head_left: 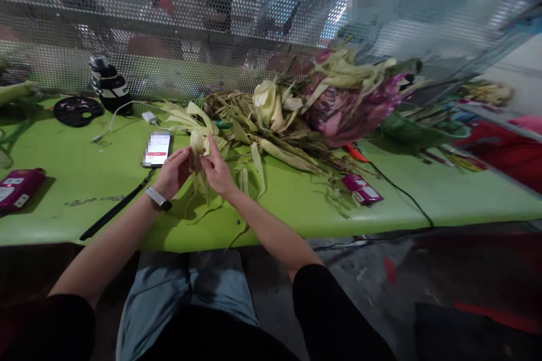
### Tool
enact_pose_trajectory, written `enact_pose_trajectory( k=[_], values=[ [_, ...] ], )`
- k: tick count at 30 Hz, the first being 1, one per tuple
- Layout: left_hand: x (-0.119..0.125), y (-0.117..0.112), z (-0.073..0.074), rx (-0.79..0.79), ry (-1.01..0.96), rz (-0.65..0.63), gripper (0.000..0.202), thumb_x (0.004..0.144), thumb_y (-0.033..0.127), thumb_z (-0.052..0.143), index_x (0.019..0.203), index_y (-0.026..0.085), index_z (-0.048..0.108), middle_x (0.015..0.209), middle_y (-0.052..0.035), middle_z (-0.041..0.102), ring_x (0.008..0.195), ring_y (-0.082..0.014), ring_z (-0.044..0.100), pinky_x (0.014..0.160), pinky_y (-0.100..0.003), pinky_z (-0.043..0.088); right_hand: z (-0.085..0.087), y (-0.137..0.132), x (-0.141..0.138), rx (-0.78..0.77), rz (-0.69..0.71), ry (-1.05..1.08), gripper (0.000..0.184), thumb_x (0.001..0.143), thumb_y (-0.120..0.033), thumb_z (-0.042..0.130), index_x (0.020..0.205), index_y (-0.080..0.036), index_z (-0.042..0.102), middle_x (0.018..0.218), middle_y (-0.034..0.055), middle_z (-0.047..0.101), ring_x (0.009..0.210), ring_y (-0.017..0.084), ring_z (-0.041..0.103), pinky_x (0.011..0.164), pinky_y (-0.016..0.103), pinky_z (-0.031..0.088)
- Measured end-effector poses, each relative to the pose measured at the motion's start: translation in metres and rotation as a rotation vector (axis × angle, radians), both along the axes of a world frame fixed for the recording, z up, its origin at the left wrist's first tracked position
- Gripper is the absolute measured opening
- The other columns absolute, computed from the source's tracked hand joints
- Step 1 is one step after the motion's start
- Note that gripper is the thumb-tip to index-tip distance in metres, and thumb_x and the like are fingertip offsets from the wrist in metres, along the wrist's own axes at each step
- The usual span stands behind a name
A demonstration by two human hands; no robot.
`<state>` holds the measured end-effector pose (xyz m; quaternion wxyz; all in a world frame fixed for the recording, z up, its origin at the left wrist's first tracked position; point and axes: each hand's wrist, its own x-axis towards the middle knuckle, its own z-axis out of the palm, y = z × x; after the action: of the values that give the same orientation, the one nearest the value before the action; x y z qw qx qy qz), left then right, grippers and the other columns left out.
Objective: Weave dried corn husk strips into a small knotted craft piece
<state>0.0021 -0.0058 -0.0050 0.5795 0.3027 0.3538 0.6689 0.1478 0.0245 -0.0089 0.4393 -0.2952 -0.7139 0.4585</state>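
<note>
Left hand [173,172] and right hand [219,174] both grasp the corn husk [199,146] between them, its length pointing away from the body.

Bright, even light on the bench; edges bend and perhaps blur slightly.

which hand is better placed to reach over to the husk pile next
Right, most likely. The right hand grips the husk bundle on the side facing the husk pile, which lies to its right. The left hand holds the other side, nearer the phone.
</note>
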Motion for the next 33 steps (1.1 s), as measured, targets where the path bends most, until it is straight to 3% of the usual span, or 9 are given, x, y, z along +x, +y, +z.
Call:
enact_pose_trajectory(
  k=[6,9,12,15,20,25,29,31,33],
  values=[
    [0.0,-0.003,0.0,0.027,-0.05,-0.036,0.016,0.072,0.021,0.074,0.082,0.017,0.063,0.066,0.003,0.061,0.059,-0.0085,0.056,0.056,-0.022,0.044,0.002,-0.004,-0.002,0.035,-0.047,0.036,0.07,0.096,-0.048,0.047,0.156,-0.021,0.025,0.062,-0.0038,0.045,0.06,0.018,0.046,0.076,0.035,0.048],
    [0.002,-0.005,0.002,0.049,-0.068,-0.017,0.013,0.073,0.026,0.069,0.076,0.019,0.059,0.059,0.0043,0.056,0.057,-0.0104,0.056,0.06,-0.025,0.046,0.001,-0.007,-0.003,0.05,-0.036,0.032,0.067,0.096,-0.047,0.046,0.155,-0.022,0.027,0.067,-0.002,0.052,0.063,0.018,0.05,0.078,0.036,0.049],
    [0.005,-0.007,0.003,0.104,0.029,0.062,0.018,0.077,0.033,0.071,0.087,0.02,0.064,0.075,0.0012,0.067,0.071,-0.0134,0.064,0.071,-0.028,0.05,0.0,-0.01,-0.004,0.06,0.003,0.028,0.063,0.096,-0.045,0.046,0.153,-0.025,0.031,0.072,-0.0011,0.058,0.064,0.017,0.05,0.075,0.033,0.05],
    [0.008,-0.008,0.0,0.144,0.131,0.138,0.027,0.073,0.029,0.079,0.097,0.021,0.068,0.092,-0.0009,0.073,0.083,-0.0128,0.067,0.08,-0.027,0.05,-0.001,-0.011,-0.004,0.083,0.007,0.013,0.063,0.095,-0.042,0.047,0.153,-0.024,0.032,0.068,-0.003,0.055,0.059,0.014,0.045,0.07,0.03,0.047],
    [0.011,-0.008,-0.003,0.176,0.223,0.243,0.021,0.071,0.027,0.082,0.088,0.02,0.07,0.091,-0.0014,0.074,0.089,-0.0138,0.068,0.085,-0.026,0.051,0.0,-0.012,-0.005,0.1,0.021,-0.026,0.066,0.093,-0.037,0.048,0.155,-0.021,0.029,0.061,-0.0053,0.049,0.057,0.014,0.042,0.067,0.029,0.045],
    [0.009,-0.009,0.0,0.201,0.249,0.236,0.029,0.069,0.027,0.084,0.094,0.022,0.07,0.093,-0.0017,0.076,0.09,-0.0163,0.071,0.085,-0.031,0.055,0.003,-0.011,0.001,0.052,0.032,-0.046,0.074,0.084,-0.031,0.059,0.152,-0.021,0.033,0.068,-0.0039,0.059,0.058,0.013,0.048,0.066,0.029,0.045],
    [0.01,-0.014,0.003,0.232,0.289,0.146,0.031,0.068,0.027,0.085,0.095,0.02,0.071,0.094,-0.0034,0.076,0.088,-0.0178,0.072,0.089,-0.037,0.056,0.013,-0.003,0.009,-0.027,-0.131,0.089,0.051,0.083,-0.043,0.062,0.129,-0.02,0.057,0.095,0.0053,0.064,0.08,0.016,0.058,0.072,0.03,0.049],
    [0.011,-0.015,0.003,0.23,0.302,0.081,0.031,0.067,0.028,0.086,0.093,0.019,0.072,0.093,-0.0047,0.076,0.087,-0.0186,0.072,0.091,-0.039,0.056,0.017,0.003,0.01,-0.119,-0.101,0.171,0.045,0.078,-0.049,0.067,0.112,-0.02,0.063,0.107,0.0069,0.063,0.091,0.017,0.059,0.077,0.029,0.051],
    [0.011,-0.014,0.001,0.226,0.313,0.023,0.031,0.067,0.028,0.086,0.093,0.019,0.073,0.095,-0.006,0.076,0.088,-0.0192,0.072,0.092,-0.04,0.056,0.018,0.008,0.008,-0.228,-0.011,0.247,0.045,0.071,-0.051,0.074,0.102,-0.02,0.062,0.103,0.0048,0.064,0.088,0.016,0.06,0.078,0.029,0.052]
  ],
)
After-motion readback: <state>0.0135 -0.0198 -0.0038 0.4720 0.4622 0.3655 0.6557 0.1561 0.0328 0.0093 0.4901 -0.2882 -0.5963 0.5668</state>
